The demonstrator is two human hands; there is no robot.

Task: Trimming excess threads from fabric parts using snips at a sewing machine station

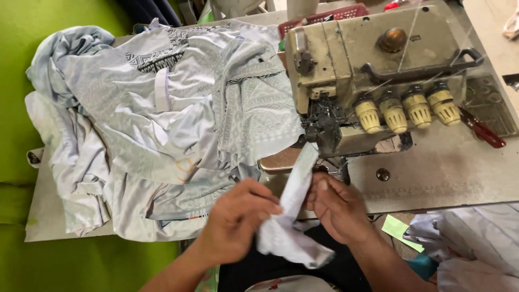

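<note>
Hands: left hand [238, 219] and right hand [338, 208] both grasp a narrow pale fabric strip [294, 200], the left pinching its lower, bunched part, the right closed on its edge just under the machine.
Counter: grey counter [448, 167] carries the machine and the cloth; it looks worn and scuffed.
Garment pile: a heap of pale patterned garments [178, 124] lies to the left of the machine, spilling over the counter's near edge.
Sewing machine: beige overlock machine [373, 70] with four yellowish tension knobs [405, 108]; its needle area [324, 132] sits just above the strip's upper end.
Strip position: held between both hands in front of the person, its top touching or just beside the machine's foot; I cannot tell which.
Strip axis: long axis runs from lower left to upper right, the upper end pointing at the needle area, the lower end hanging crumpled toward the lap.
Risk, fingers: the right fingertips are near the needle area, so they could be caught.
Risk, feed: the bunched lower end could drag and skew the seam.
Risk, snag: the pile's edge lies near the strip and could get drawn in.
</note>
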